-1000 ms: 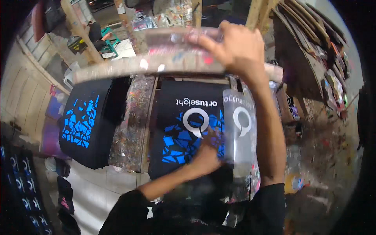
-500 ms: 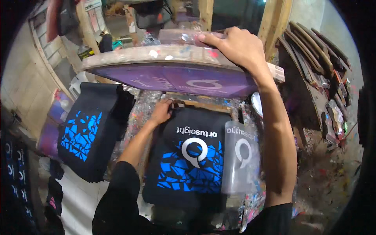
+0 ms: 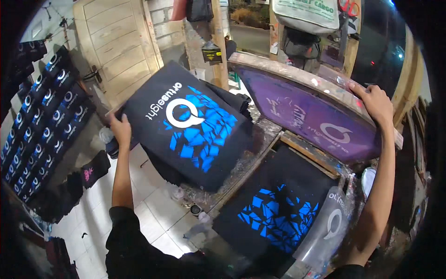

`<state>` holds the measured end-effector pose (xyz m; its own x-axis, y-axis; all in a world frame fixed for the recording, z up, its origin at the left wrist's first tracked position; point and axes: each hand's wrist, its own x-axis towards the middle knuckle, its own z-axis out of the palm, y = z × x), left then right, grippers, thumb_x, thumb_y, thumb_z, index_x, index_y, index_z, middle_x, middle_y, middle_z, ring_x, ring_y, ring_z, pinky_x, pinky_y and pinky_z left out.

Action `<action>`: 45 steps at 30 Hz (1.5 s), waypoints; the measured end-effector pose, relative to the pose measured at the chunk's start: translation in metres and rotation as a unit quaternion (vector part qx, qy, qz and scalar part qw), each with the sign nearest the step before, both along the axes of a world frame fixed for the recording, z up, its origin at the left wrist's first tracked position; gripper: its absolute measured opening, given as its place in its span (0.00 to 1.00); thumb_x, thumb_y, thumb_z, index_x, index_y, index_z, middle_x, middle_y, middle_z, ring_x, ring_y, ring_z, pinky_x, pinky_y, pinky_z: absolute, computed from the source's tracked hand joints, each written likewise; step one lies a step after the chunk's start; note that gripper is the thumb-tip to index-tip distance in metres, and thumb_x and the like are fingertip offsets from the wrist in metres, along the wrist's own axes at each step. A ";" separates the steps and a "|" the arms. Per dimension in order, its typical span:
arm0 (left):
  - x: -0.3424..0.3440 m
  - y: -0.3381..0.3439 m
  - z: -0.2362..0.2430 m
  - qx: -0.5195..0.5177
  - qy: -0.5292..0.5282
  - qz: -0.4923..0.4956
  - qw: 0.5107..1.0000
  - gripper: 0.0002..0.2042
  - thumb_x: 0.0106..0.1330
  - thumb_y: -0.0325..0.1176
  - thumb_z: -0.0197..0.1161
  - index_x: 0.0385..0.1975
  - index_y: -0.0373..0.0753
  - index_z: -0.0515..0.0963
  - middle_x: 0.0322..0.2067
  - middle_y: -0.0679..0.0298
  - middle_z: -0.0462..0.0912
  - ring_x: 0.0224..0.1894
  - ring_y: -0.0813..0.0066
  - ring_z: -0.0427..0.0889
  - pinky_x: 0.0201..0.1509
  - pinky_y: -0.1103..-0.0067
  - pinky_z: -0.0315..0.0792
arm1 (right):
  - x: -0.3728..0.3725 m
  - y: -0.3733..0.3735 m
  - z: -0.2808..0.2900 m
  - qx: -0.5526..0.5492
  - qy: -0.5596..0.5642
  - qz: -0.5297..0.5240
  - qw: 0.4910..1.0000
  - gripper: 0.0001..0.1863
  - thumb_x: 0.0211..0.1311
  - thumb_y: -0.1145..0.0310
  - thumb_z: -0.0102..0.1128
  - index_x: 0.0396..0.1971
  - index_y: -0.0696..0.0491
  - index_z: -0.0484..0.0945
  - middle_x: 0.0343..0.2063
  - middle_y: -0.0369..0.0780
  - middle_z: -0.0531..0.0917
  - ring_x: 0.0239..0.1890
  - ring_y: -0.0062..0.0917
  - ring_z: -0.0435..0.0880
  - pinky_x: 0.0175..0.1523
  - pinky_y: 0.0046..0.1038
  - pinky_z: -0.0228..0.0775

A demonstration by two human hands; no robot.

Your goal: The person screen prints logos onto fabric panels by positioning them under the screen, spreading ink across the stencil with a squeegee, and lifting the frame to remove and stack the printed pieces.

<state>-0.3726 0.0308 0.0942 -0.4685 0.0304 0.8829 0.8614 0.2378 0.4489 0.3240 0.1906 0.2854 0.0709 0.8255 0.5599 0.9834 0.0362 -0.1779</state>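
Note:
My right hand [image 3: 375, 103] grips the top edge of a wooden printing screen frame [image 3: 320, 116] with purple mesh, tilted up on its edge. My left hand [image 3: 121, 130] holds the left edge of a board wrapped in a black shirt [image 3: 186, 125] printed with a white ring and blue shards. Below the raised screen lies a second black shirt [image 3: 274, 209] with only blue shards on it. A clear film [image 3: 327, 228] bearing a white ring lies over its right side.
Rows of printed black shirts [image 3: 42, 130] lie along the left. A pale wooden door [image 3: 116, 42] stands behind. The floor [image 3: 148, 218] is white tile with a few small objects. The paint-splattered table [image 3: 241, 158] carries the boards. A wooden post [image 3: 218, 42] rises at the back.
The view has swung left. My left hand moved from the near shirt to the left board's edge. My right hand has kept its hold on the screen frame, which now stands more upright.

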 end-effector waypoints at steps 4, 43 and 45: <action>0.178 0.055 -0.039 -0.085 0.048 -0.194 0.976 0.25 0.60 0.26 0.62 0.59 0.30 0.68 0.59 0.42 0.69 0.65 0.43 0.65 0.71 0.59 0.58 | 0.019 -0.007 -0.017 0.003 -0.022 -0.056 0.998 0.47 0.53 0.23 0.50 0.35 0.62 0.86 0.38 0.58 0.85 0.47 0.51 0.85 0.53 0.45 0.74; 0.407 -0.007 -0.212 -0.489 0.102 -0.563 0.659 0.25 0.64 0.39 0.61 0.63 0.43 0.73 0.67 0.47 0.63 0.71 0.32 0.51 0.71 0.38 0.38 | 0.012 0.021 0.011 -0.045 -0.028 -0.041 0.998 0.52 0.50 0.21 0.50 0.38 0.67 0.84 0.40 0.62 0.83 0.48 0.53 0.84 0.54 0.43 0.75; 0.477 -0.041 -0.202 -0.474 0.034 -0.600 0.643 0.29 0.64 0.35 0.59 0.66 0.38 0.68 0.71 0.39 0.51 0.73 0.26 0.38 0.69 0.33 0.32 | 0.013 0.012 0.007 -0.029 -0.041 -0.019 0.999 0.52 0.49 0.20 0.50 0.38 0.63 0.85 0.38 0.59 0.85 0.45 0.51 0.86 0.52 0.44 0.77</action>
<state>0.1043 -0.0098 -0.1076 0.4338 0.8744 0.2173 0.6895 -0.4775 0.5446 0.3371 0.2030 0.2923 0.0585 0.8543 0.5165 0.9951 -0.0087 -0.0984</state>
